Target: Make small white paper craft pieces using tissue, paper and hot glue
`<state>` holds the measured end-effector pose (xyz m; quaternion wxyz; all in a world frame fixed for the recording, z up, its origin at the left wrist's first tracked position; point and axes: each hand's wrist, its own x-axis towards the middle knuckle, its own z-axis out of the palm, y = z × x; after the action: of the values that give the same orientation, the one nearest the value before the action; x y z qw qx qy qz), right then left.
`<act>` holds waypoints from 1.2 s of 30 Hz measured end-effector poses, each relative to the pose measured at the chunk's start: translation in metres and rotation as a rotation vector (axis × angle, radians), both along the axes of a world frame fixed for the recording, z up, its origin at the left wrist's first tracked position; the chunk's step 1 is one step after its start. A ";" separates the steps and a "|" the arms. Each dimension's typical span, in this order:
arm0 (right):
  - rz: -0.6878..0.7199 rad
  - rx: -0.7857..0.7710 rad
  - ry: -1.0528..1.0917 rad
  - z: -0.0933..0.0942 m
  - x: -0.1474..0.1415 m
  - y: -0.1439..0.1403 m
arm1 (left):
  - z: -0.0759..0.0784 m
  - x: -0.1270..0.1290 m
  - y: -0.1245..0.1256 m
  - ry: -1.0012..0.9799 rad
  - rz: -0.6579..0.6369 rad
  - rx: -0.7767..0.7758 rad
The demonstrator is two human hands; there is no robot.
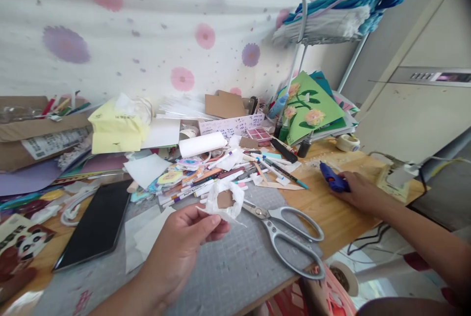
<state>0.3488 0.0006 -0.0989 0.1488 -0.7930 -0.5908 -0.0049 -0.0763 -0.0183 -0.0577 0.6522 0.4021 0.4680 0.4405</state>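
Note:
My left hand [195, 230] pinches a small ring of white crinkled paper [236, 206] between thumb and fingers, above the grey cutting mat [235, 257]. Brown shows through the ring's opening; I cannot tell whether it belongs to the piece. At the right of the table, my right hand [358, 193] is closed round a blue glue gun [334, 181], its nozzle pointing up and left. Large silver scissors [281, 227] lie on the mat between my hands, handles toward me, with the blade tips hidden behind the paper ring.
A dark phone [95, 227] and thin white paper sheets [147, 232] lie at the left. Several markers [221, 178] are heaped behind the mat beside a white roll [203, 144]. A power strip [395, 183] with cables sits at the right edge. Green floral cards [312, 110] lean at the back.

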 end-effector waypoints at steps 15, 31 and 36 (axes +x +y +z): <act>0.854 0.157 0.346 0.070 -0.195 -0.050 | 0.000 0.002 -0.008 -0.080 0.012 0.011; 0.739 0.358 0.497 0.063 -0.250 -0.022 | -0.002 0.001 -0.003 0.027 0.058 0.086; 0.716 0.352 0.667 0.060 -0.252 -0.018 | 0.000 0.000 -0.004 0.032 0.048 0.081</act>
<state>0.0971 -0.0174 -0.0390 0.4525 -0.4627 -0.7357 0.1998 -0.0765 -0.0224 -0.0573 0.6169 0.4239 0.4695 0.4682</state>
